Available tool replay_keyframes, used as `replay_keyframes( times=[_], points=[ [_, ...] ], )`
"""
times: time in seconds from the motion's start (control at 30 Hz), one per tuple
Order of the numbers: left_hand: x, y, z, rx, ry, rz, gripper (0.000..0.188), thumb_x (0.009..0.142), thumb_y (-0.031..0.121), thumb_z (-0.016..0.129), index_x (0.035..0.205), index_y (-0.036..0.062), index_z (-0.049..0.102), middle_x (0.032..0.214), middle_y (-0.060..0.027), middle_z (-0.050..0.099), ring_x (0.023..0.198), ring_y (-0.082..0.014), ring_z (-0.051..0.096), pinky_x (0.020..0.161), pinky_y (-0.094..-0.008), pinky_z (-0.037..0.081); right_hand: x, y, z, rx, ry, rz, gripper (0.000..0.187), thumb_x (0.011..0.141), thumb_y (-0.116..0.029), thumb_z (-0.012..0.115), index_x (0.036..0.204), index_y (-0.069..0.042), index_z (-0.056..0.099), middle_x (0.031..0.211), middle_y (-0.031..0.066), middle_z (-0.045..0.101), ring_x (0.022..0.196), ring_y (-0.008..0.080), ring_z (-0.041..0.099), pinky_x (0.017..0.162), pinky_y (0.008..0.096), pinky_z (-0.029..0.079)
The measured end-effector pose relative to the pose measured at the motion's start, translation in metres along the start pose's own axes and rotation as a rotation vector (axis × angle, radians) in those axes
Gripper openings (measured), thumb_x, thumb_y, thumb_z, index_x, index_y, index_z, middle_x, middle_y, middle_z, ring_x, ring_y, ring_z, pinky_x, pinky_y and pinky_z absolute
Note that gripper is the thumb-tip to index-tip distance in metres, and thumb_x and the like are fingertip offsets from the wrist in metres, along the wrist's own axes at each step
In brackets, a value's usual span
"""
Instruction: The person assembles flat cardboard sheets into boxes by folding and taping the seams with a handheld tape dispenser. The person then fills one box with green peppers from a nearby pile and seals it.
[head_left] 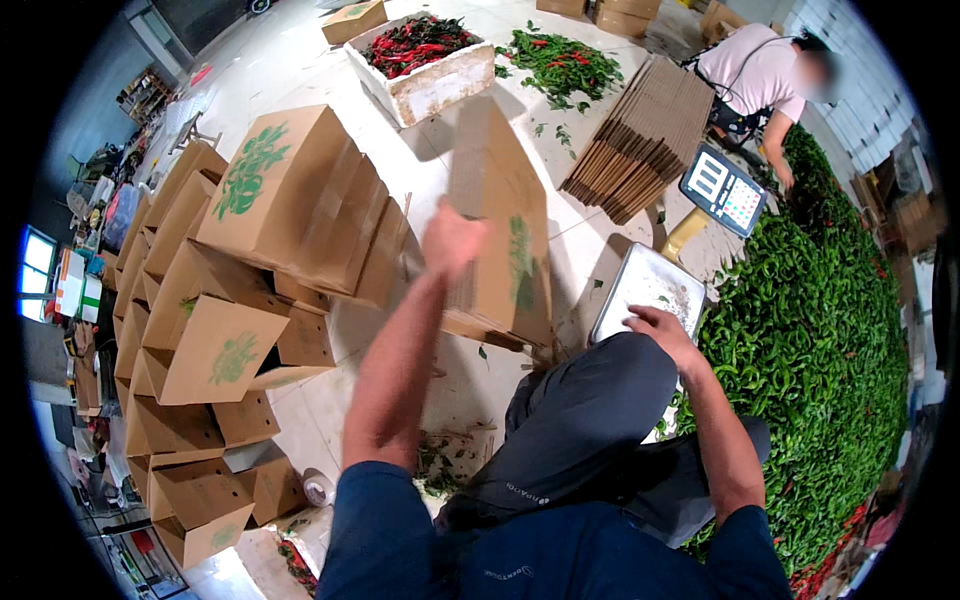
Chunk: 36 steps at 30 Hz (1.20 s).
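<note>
A brown cardboard box [512,205] with a green print stands tilted in front of me, blurred by motion. My left hand [455,240] is closed at its left edge; the fingertips are partly hidden. Whether the box is folded flat or opened out, I cannot tell. By my bent knee, my right hand [660,330] has its fingers loosely apart and holds nothing. Just beyond it lies the metal pan [645,290] of a weighing scale, with a few leaf scraps on it. The scale's display head [722,190] rises on a yellow post behind the pan.
Opened cardboard boxes [270,200] are piled at left. Flattened cartons [645,135] lean in a stack ahead. A broad heap of green peppers [800,330] covers the right side, where another person [750,75] reaches in. A foam box [440,88] of red peppers stands far off, beside a smaller pepper heap [565,62].
</note>
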<state>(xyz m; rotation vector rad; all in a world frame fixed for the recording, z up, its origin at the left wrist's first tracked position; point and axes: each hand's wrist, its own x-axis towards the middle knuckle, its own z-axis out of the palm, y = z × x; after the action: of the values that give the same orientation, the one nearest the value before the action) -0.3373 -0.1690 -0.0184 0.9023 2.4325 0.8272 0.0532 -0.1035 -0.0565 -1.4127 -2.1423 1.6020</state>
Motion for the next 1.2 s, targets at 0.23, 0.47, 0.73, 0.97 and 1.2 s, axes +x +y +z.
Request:
replay_keyframes(
  times=[0.23, 0.47, 0.73, 0.97, 1.2],
  points=[
    [0.038, -0.037, -0.104, 0.126, 0.187, 0.279, 0.083, 0.064, 0.039, 0.071, 0.137, 0.0081, 0.048, 0.109, -0.0215, 0.070, 0.102, -0.0383, 0.068, 0.090, -0.0475, 0.052, -0.047, 0.067, -0.018, 0.277, 0.180, 0.320, 0.046, 0.096, -0.026, 0.064, 0.124, 0.010, 0.061, 0.108, 0.0160, 0.070, 0.090, 0.0193, 0.067, 0.082, 0.0309, 0.053],
    [0.097, -0.094, -0.123, 0.281, 0.234, 0.190, 0.093, 0.066, 0.036, 0.071, 0.147, 0.0028, 0.040, 0.111, -0.0241, 0.069, 0.104, -0.0387, 0.067, 0.091, -0.0464, 0.053, -0.056, 0.119, 0.012, -0.116, -0.009, -0.099, 0.041, 0.088, -0.023, 0.069, 0.117, 0.006, 0.065, 0.112, 0.0167, 0.071, 0.101, 0.0213, 0.065, 0.090, 0.0364, 0.051],
    [0.160, -0.171, -0.056, -0.534, -0.144, 0.294, 0.108, 0.070, 0.018, 0.076, 0.157, 0.0006, 0.015, 0.103, -0.0142, 0.068, 0.077, -0.0191, 0.065, 0.072, -0.0342, 0.053, -0.051, 0.137, 0.026, -0.007, -0.156, -0.077, 0.043, 0.082, -0.020, 0.072, 0.117, 0.003, 0.064, 0.115, 0.0176, 0.070, 0.101, 0.0240, 0.065, 0.091, 0.0382, 0.051],
    [0.134, -0.142, -0.055, 0.327, 0.022, 0.164, 0.099, 0.078, 0.012, 0.074, 0.157, 0.0039, 0.015, 0.119, -0.0283, 0.065, 0.101, -0.0383, 0.068, 0.084, -0.0430, 0.054, -0.035, 0.136, 0.025, -0.107, -0.171, -0.096, 0.043, 0.085, -0.020, 0.070, 0.121, 0.003, 0.062, 0.115, 0.0155, 0.070, 0.100, 0.0233, 0.065, 0.091, 0.0376, 0.051],
    [0.070, -0.186, -0.064, 0.543, 0.298, 0.372, 0.097, 0.077, 0.021, 0.073, 0.156, 0.0033, 0.019, 0.111, -0.0324, 0.065, 0.105, -0.0476, 0.063, 0.087, -0.0495, 0.051, -0.027, 0.115, 0.026, -0.062, -0.188, -0.004, 0.045, 0.089, -0.020, 0.068, 0.126, 0.003, 0.060, 0.116, 0.0138, 0.069, 0.099, 0.0241, 0.066, 0.091, 0.0372, 0.052]
  ],
)
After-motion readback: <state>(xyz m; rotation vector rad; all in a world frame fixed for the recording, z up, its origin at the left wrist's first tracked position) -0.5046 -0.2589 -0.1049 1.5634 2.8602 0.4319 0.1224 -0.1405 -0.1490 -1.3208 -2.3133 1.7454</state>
